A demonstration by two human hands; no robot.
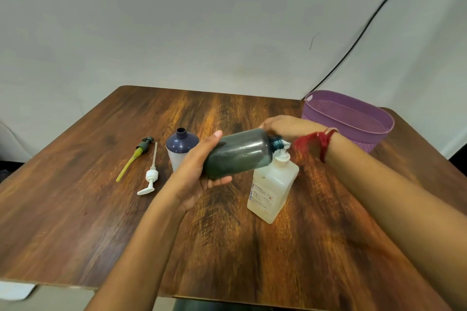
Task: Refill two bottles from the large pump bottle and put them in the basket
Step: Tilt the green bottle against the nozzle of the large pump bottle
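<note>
Holding the dark bottle point(240, 154) sideways at the pump bottle point(273, 189).
Left hand point(199, 166) grips its base; right hand point(285, 126) rests on the pump, grip unclear.

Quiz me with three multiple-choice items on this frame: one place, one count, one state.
1. Where does the purple basket stand?
A. table's far right
B. table's near left
C. on the floor

2. How many detached pump heads lie on the table?
A. one
B. two
C. four

3. How is the dark green bottle in the left hand?
A. upright, capped
B. tilted, uncapped, neck at the large pump bottle
C. lying in the basket

Answers:
1 A: it sits at the table's far right edge.
2 B: a green pump head and a white pump head lie left of the blue bottle.
3 B: its open neck meets that bottle's pump.
</note>
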